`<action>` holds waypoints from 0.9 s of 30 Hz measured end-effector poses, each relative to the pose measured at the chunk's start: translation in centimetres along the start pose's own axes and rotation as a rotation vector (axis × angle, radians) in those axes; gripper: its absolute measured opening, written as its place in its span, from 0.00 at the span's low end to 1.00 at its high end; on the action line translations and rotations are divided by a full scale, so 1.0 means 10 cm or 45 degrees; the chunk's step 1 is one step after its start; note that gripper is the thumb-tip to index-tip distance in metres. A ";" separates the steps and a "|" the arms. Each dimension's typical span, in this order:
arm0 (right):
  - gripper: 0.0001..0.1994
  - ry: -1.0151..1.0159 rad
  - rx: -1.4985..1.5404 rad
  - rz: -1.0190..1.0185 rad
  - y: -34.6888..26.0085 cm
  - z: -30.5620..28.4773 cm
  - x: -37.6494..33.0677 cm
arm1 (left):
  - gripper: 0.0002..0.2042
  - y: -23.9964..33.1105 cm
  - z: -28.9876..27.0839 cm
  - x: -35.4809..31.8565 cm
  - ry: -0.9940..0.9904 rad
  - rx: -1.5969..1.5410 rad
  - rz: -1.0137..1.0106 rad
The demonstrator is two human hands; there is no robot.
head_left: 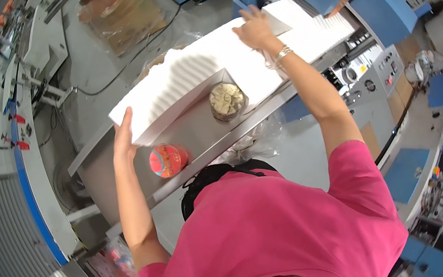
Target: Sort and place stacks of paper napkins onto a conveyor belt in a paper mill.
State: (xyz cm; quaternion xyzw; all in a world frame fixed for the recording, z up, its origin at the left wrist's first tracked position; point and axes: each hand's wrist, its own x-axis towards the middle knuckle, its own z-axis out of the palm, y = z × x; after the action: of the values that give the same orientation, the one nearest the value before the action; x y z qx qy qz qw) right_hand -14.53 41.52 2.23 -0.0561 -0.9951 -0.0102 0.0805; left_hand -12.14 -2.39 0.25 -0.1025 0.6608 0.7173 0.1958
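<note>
Left hand at left end of white sheet stack; fingers partly hidden, cannot tell whether clamped. Best to brace that end squarely. Red round container on metal counter, near stack's front edge; better not nudged. Stack lies lengthwise along counter. Jar with pale crumpled contents just beside stack; wants clearance. Right hand over stack, fingers spread apart; light, flat pressure should avoid creases.

A long grey metal table ran on a slant, with a raised metal rim along its near edge. A large, bright white block covered much of it. A red round tub stood near the rim, and a clear jar of cream-coloured pieces sat beside the block.
</note>
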 end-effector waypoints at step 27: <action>0.20 0.343 0.489 0.281 -2.30 0.03 -1.31 | 0.33 -0.16 -2.72 -0.45 -0.095 0.093 -0.023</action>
State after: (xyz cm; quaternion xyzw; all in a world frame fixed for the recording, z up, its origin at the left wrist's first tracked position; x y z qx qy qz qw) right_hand -4.31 17.19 -0.42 -0.1460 -0.9470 0.1806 0.2220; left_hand -10.43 -29.80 -2.26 -0.0744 0.6780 0.6941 0.2304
